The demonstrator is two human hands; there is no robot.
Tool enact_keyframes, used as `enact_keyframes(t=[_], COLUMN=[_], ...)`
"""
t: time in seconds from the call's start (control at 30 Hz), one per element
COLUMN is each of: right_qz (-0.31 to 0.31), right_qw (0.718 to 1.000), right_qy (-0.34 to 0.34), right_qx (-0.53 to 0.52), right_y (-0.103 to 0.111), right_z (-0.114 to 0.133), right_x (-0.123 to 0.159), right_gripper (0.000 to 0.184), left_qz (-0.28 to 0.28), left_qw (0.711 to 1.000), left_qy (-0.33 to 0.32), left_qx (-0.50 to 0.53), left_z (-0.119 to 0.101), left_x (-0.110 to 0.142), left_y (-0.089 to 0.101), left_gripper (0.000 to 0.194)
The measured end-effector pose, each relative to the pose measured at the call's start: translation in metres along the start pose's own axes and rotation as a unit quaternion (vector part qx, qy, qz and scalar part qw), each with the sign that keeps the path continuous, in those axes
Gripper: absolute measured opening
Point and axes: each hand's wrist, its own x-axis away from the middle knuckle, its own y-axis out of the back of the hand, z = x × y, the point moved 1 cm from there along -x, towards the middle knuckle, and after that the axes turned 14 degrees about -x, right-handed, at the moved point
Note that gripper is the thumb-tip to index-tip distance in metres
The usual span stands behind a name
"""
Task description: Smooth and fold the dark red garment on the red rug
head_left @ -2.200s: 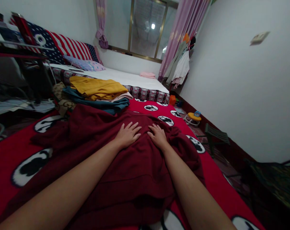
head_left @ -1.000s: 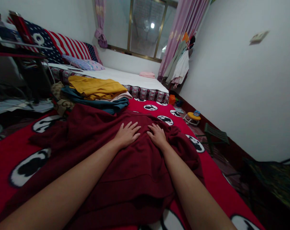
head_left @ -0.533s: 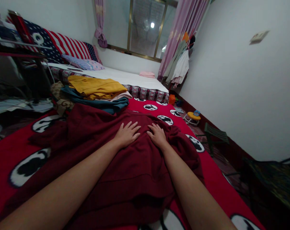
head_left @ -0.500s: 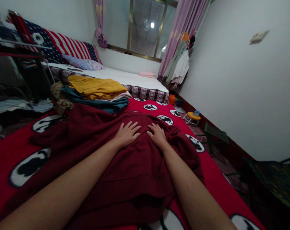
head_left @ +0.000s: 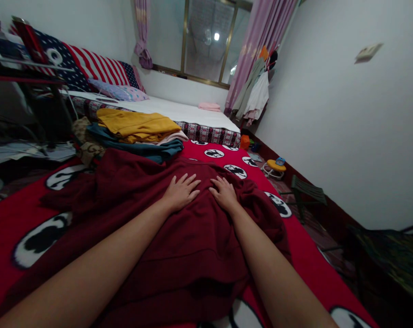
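Observation:
A dark red sweatshirt [head_left: 189,232] lies spread and somewhat wrinkled in front of me on a bright red blanket [head_left: 308,255] with black-and-white oval prints. Flat on the upper middle of the garment rests my left hand [head_left: 181,193], open, its fingers spread. Beside it, a short gap to the right, my right hand [head_left: 224,195] also lies open on the cloth. Neither hand grips anything. Just beyond the sweatshirt, to the left, sits a stack of folded clothes with a mustard yellow garment [head_left: 138,125] on top and a teal garment [head_left: 151,150] lower down.
A second bed [head_left: 189,111] with a white top stands under the window. At the left is a cluttered desk [head_left: 25,78]. Along the right wall are a yellow-topped stool [head_left: 276,166], a dark green folding stool [head_left: 308,189] and a dark patterned chair [head_left: 394,255].

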Motion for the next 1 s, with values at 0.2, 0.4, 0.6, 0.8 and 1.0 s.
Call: enact_keyframes(t=[0.2,0.4,0.6,0.8,1.0], right_qz=[-0.004,-0.006,-0.009,-0.006,-0.008], right_qw=[1.0,1.0,1.0,1.0,1.0], right_qy=[0.002,-0.002,-0.005,-0.007,-0.005], right_qx=[0.006,0.009,0.009,0.0,-0.005], right_y=[-0.0003,0.0005,-0.001,-0.0016,-0.0005], right_z=[0.0021,0.0051,0.0021,0.0013,0.0032], right_x=[0.0016,0.0038,0.0019,0.0007,0.0022], right_gripper=[0.046,0.047,0.046,0.047,0.047], left_qz=[0.002,-0.006,-0.004,-0.003,-0.003], left_qw=[1.0,1.0,1.0,1.0,1.0], left_qy=[0.002,0.003,0.007,0.007,0.008], left_qx=[-0.007,-0.01,-0.01,-0.008,-0.012], left_z=[-0.0016,-0.0015,-0.001,-0.0016,-0.0018], left_x=[0.0008,0.0,-0.0009,-0.0002,-0.0003], left_y=[-0.0001,-0.0017,-0.0036,-0.0014,-0.0014], left_gripper=[0.052,0.052,0.051,0.052,0.052])
